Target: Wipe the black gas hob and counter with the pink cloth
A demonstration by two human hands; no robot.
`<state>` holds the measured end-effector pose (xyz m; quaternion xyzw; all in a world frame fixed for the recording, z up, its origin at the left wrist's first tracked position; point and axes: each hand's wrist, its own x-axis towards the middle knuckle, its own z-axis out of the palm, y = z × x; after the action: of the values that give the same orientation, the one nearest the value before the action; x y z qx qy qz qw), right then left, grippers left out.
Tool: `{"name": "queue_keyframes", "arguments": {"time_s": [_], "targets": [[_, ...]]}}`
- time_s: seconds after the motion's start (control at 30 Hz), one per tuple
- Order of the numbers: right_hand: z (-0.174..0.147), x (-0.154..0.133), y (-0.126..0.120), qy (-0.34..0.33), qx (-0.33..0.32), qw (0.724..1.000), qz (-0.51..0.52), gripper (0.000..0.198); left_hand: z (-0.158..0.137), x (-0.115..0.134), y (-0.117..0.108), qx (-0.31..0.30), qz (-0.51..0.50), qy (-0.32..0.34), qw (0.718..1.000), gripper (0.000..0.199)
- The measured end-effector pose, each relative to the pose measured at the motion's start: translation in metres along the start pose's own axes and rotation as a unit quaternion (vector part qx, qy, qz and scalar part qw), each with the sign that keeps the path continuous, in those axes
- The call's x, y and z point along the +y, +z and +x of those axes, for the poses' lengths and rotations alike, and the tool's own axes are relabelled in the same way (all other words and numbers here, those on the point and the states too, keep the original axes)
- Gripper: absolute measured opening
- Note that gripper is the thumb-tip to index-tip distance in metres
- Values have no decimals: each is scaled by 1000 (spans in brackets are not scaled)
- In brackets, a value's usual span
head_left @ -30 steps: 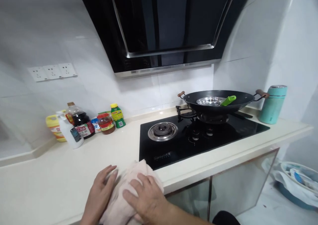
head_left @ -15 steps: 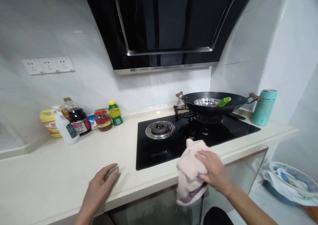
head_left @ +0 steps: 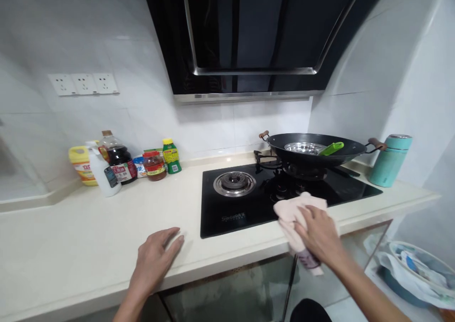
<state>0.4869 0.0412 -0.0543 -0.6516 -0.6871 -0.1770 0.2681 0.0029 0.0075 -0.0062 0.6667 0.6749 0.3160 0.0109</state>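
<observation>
A pale pink cloth (head_left: 291, 213) is under my right hand (head_left: 316, 232), whose fingers are closed on it. It lies over the front edge of the black gas stove (head_left: 227, 217), and its lower end hangs down past the counter's edge. My left hand (head_left: 154, 260) rests on the cream countertop (head_left: 106, 246) to the left of the stove, thumb and fingers apart, holding nothing. On the stove's right burner sits a black wok (head_left: 341, 158) with a metal strainer or bowl (head_left: 304, 148) and a green handle (head_left: 331, 149) inside. The left burner (head_left: 234, 183) is uncovered.
At the back left stand a white spray bottle (head_left: 103, 175), a dark sauce bottle (head_left: 122, 163), a red-lidded jar (head_left: 154, 166) and a green bottle (head_left: 171, 157). A teal flask (head_left: 390, 163) is right of the wok. The range hood (head_left: 249, 37) overhangs; a lined bin (head_left: 419, 265) sits lower right.
My right hand has moved the cloth rightward and farther onto the stove's front edge. My left hand stays on the counter. The whole view has shifted slightly.
</observation>
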Motion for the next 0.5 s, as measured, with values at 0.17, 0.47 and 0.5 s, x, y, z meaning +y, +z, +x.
{"name": "queue_keyframes", "arguments": {"time_s": [0.17,0.47,0.5], "targets": [[17,-118,-11,-147,-149,972,109,58,-3,1,-1,-4,-3,3,1000,50],[89,-231,9,-302,-226,910,173,67,-4,0,-2,-3,-22,-5,1000,53],[94,-231,9,-311,-226,908,170,63,-4,0,-2,-1,-24,-4,1000,53]]}}
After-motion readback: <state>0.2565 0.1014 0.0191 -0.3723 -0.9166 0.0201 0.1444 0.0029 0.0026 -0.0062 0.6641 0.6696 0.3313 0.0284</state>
